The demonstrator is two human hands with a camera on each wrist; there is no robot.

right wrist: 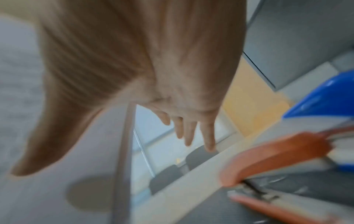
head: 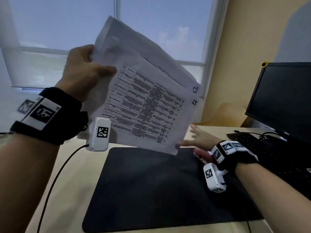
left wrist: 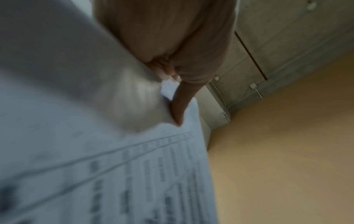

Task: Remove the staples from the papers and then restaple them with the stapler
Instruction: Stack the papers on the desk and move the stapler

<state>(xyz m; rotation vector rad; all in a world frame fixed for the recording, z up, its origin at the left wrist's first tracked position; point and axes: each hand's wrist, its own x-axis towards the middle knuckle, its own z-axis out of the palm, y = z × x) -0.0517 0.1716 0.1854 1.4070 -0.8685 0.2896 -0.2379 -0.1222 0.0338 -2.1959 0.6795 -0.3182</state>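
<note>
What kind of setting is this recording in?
Probably an office desk: a Dell monitor and keyboard at the right, a dark desk mat, and a window behind.

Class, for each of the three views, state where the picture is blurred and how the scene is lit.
Head: dim, backlit by the window; papers slightly soft. Left wrist: print smeared, left hand blurred. Right wrist: heavy blur over right hand and stapler.

Only a few bits are legible: the monitor [head: 284, 98] has "DELL" on its bottom bezel, and the papers [head: 148, 105] have handwritten "23" and what looks like "12" on the sheet corners. The printed table text on the top sheet is too blurry to read.
</note>
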